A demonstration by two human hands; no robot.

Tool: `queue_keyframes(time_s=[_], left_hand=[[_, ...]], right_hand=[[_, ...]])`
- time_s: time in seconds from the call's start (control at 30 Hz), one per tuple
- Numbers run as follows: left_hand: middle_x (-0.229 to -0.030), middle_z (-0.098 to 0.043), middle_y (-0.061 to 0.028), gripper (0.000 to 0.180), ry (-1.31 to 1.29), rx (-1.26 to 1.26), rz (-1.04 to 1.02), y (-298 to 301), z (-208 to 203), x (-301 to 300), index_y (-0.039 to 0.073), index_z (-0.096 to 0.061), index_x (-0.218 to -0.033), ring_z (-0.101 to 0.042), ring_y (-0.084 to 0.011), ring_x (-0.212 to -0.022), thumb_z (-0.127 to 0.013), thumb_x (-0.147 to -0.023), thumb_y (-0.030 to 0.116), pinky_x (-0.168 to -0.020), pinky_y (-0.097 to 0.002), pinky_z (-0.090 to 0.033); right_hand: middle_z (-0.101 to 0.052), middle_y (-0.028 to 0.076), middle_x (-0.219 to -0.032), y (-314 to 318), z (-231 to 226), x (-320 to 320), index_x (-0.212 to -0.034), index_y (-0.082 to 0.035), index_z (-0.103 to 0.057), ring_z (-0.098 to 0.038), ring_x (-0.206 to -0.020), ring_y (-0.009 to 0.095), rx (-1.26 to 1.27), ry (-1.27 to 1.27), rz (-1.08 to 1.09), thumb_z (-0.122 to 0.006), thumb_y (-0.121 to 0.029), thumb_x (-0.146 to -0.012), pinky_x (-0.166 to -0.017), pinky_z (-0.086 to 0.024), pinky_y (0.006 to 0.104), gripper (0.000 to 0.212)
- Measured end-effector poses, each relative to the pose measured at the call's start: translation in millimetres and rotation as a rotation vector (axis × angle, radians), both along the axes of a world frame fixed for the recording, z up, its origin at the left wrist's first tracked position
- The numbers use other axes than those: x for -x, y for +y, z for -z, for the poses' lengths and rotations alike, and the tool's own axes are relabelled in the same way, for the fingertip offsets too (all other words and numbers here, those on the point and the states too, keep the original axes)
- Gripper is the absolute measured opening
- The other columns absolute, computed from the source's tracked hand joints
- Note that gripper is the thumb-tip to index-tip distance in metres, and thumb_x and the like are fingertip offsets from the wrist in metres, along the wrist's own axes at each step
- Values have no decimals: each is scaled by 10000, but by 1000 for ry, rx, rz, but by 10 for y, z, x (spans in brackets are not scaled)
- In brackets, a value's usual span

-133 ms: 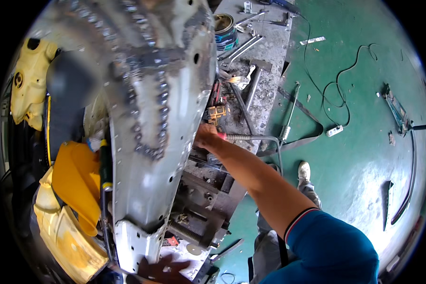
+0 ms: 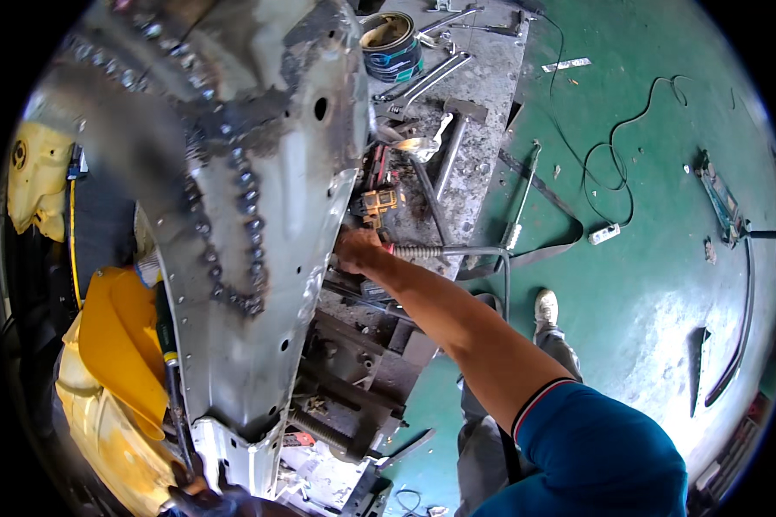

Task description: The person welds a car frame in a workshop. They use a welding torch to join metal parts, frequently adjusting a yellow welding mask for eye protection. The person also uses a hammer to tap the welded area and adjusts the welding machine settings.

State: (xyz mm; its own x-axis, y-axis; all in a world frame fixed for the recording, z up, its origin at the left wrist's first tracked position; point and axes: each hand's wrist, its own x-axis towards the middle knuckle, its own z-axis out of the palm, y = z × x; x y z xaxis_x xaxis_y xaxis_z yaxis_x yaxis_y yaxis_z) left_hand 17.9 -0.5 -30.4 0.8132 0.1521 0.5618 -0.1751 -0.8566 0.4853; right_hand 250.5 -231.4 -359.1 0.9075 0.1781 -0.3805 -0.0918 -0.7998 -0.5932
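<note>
A long grey metal panel with rows of weld beads and a few holes runs down the middle. My right arm reaches across the workbench, and my right hand is against the panel's right edge. Its fingers are mostly hidden there. Beside that hand lie a metal coil on a bent bar and a yellow-and-black power tool. At the bottom, my left hand looks dark and blurred, its fingers apart, near the panel's lower end. Close to it is the lower end of a long tool with a dark green handle.
On the workbench stand an open tin, wrenches and a hammer. Yellow panels lie left of the metal panel. A cable and a jack-like tool lie on the green floor.
My left hand has moved left along the bottom, toward the dark tool. The whole view has shifted a little, with the panel appearing farther left. My right hand stays at the panel's edge.
</note>
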Motion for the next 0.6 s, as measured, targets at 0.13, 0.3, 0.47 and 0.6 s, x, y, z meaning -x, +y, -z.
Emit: queue_keyframes(time_s=[0.13,0.3,0.47,0.6], left_hand=[[-1381,-484,-204,525,-259,-38,136,590,125,-337,56,-383,-1467,-540,-355,-1224,-533,-977,170,-1002,-460,-451],[-1345,-531,-217,536,-211,-255,-302,528,159,-633,38,-370,-1469,-566,-328,-1189,-520,-967,152,-980,-435,-474],[-1325,-543,-232,545,-169,-196,-355,815,208,-628,48,-352,-1483,-578,-362,-1154,-514,-972,145,-952,-447,-491],[-1376,-507,-226,516,-171,-168,-369,780,278,-702,33,-375,-1464,-545,-381,-1198,-494,-970,125,-970,-453,-453]], right_hand=[[-545,166,-1259,-162,-103,287,-1256,-30,-509,-590,-1111,309,-56,-69,167,-642,-126,-798,-862,-541,430,487],[-511,152,-1114,-1453,248,295,-1153,-36,-493,-548,-1080,300,151,-92,655,-738,-154,-726,-859,-529,408,507],[-500,211,-1207,-1614,550,562,-1273,-59,-453,-621,-1010,395,24,-50,734,-632,-149,-793,-823,-547,473,520],[-650,219,-1097,-1688,662,590,-1299,-48,-464,-624,-1049,377,-99,-139,797,-647,-167,-764,-872,-527,437,578]])
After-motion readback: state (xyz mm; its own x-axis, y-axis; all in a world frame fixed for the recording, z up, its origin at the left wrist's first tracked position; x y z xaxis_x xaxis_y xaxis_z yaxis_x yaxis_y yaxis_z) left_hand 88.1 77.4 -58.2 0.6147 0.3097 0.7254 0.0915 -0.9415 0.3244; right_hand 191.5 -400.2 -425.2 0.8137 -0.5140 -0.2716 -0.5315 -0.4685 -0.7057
